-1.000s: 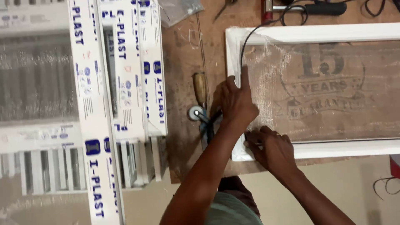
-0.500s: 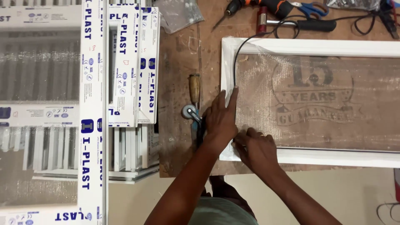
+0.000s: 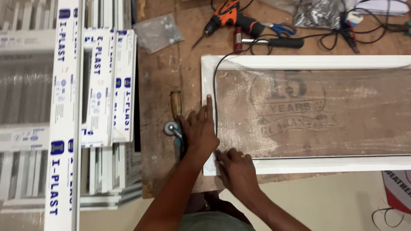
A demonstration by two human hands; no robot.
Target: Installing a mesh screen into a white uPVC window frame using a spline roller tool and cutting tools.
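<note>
We count two hands on the bench [image 3: 162,77]: our left hand [image 3: 199,130] and our right hand [image 3: 237,169]. One white frame [image 3: 299,62] lies there, with one sheet of mesh [image 3: 325,115] across it and one black cord [image 3: 215,85] along its edge. We see one roller tool [image 3: 173,117] with a wooden handle, one orange drill [image 3: 229,15], one pair of blue-handled scissors [image 3: 280,29], and two clear plastic bags [image 3: 159,32]. The stacked white profiles [image 3: 98,90] overlap too much to count exactly.

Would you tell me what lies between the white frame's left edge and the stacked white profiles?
In the head view, a wooden-handled roller tool lies there on the brown plywood bench.
</note>
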